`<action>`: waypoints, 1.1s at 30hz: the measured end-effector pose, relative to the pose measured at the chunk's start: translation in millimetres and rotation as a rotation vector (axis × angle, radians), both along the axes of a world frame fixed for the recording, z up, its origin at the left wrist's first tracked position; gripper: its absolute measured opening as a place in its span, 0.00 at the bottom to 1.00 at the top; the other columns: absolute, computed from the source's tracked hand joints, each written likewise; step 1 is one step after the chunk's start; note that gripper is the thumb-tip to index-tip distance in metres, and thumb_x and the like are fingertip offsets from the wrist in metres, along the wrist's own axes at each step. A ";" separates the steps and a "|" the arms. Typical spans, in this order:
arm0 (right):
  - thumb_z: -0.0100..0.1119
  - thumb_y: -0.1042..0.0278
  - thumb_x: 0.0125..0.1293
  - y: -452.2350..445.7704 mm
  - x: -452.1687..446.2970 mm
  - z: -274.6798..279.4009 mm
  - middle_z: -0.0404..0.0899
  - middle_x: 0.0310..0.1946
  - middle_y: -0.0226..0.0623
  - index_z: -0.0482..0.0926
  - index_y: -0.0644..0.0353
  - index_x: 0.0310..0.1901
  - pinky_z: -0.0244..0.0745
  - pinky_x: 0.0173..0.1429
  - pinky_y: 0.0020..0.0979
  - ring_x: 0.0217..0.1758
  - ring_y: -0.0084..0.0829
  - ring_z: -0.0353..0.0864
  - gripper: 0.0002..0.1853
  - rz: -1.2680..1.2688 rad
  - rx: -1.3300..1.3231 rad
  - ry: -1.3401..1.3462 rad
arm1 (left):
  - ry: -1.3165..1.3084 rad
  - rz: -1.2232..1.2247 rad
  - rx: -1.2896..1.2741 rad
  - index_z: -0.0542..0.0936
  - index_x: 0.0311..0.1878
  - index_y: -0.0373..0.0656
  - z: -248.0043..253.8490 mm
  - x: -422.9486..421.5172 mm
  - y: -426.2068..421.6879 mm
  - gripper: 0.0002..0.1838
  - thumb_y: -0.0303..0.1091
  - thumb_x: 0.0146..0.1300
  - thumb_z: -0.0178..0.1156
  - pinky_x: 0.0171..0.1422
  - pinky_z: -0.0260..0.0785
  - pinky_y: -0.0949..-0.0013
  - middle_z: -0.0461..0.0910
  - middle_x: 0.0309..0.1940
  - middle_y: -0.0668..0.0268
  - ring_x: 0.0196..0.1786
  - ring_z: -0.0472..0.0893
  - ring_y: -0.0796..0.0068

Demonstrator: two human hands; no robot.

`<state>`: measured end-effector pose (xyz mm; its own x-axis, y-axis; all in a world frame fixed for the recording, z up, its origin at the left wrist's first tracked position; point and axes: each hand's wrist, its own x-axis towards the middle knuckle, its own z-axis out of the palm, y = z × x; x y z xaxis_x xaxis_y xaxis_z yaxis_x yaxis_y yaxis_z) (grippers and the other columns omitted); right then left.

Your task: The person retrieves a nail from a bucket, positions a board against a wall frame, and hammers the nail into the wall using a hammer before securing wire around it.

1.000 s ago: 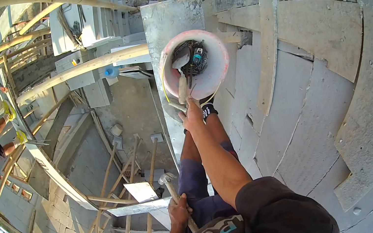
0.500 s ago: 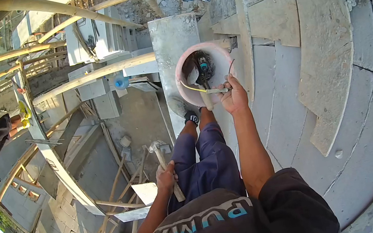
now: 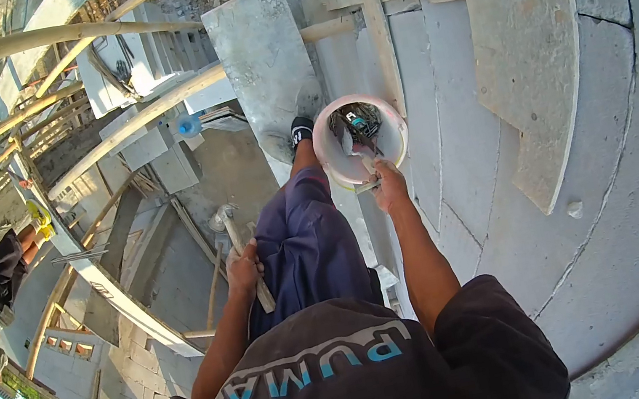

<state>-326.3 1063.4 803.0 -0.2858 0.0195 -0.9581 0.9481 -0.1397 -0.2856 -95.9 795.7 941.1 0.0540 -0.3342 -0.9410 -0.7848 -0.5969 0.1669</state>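
Note:
My left hand (image 3: 243, 271) is closed around the wooden handle of a hammer (image 3: 233, 233), its head up and away from me beside my thigh. My right hand (image 3: 390, 184) is closed at the near rim of a pale pink, round bucket (image 3: 353, 99), gripping its carrying handle. Inside the bucket lies a teal and black power tool (image 3: 357, 119). A tool with a light handle (image 3: 368, 162) leans out over the near rim; its kind is unclear. One foot in a dark shoe (image 3: 301, 129) is on the grey plank (image 3: 259, 48); the other foot is hidden.
Bamboo poles (image 3: 144, 123) cross at the left over a drop to a lower floor. Pale wall panels (image 3: 425, 95) rise at the right, with boards (image 3: 521, 36) against them. Another person's leg and yellow shoe (image 3: 41, 219) show at far left.
My right hand and the bucket have come lower and nearer my body. My legs have shifted in a step, and only one foot shows now. The hammer stays in my left hand.

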 end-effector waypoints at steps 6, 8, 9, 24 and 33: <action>0.59 0.58 0.72 68.8 75.0 -36.5 0.67 0.31 0.23 0.78 0.51 0.47 0.70 0.44 0.37 0.32 0.22 0.67 0.09 0.051 0.184 -0.171 | -0.021 -0.094 0.003 0.72 0.39 0.42 -8.2 -13.7 -11.8 0.15 0.45 0.70 0.61 0.23 0.64 0.71 0.70 0.23 0.71 0.19 0.71 0.79; 0.57 0.56 0.72 90.7 111.0 -45.5 0.68 0.32 0.23 0.79 0.51 0.49 0.69 0.44 0.38 0.33 0.22 0.67 0.11 0.156 0.242 -0.243 | -0.039 -0.131 0.010 0.72 0.38 0.43 -7.8 -21.7 -12.6 0.15 0.44 0.70 0.61 0.23 0.64 0.71 0.70 0.23 0.71 0.19 0.71 0.79; 0.56 0.54 0.72 97.0 128.2 -49.7 0.68 0.33 0.23 0.79 0.49 0.52 0.68 0.46 0.39 0.35 0.22 0.68 0.14 0.229 0.290 -0.279 | -0.042 -0.140 0.015 0.72 0.38 0.43 -9.0 -24.3 -13.0 0.15 0.44 0.70 0.61 0.23 0.64 0.71 0.70 0.23 0.71 0.19 0.71 0.79; 0.54 0.54 0.72 123.0 263.2 -122.8 0.76 0.35 0.30 0.81 0.54 0.48 0.70 0.58 0.55 0.45 0.31 0.77 0.14 0.383 0.081 -0.628 | -0.159 -0.120 0.069 0.71 0.40 0.43 -24.4 -25.3 -19.9 0.17 0.46 0.70 0.62 0.22 0.64 0.72 0.71 0.24 0.71 0.19 0.71 0.80; 0.53 0.65 0.74 70.2 133.9 -47.4 0.80 0.32 0.31 0.79 0.57 0.45 0.78 0.34 0.29 0.32 0.23 0.80 0.08 0.395 0.333 -0.247 | -0.044 -0.184 0.045 0.71 0.40 0.42 -5.4 -34.5 -3.2 0.15 0.43 0.70 0.63 0.21 0.63 0.71 0.71 0.23 0.71 0.19 0.71 0.81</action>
<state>-192.4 1133.6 755.6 -0.1011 0.2693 -0.9577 0.9544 0.2981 -0.0169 -130.5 792.5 935.7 0.0370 -0.2997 -0.9533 -0.8872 -0.4488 0.1066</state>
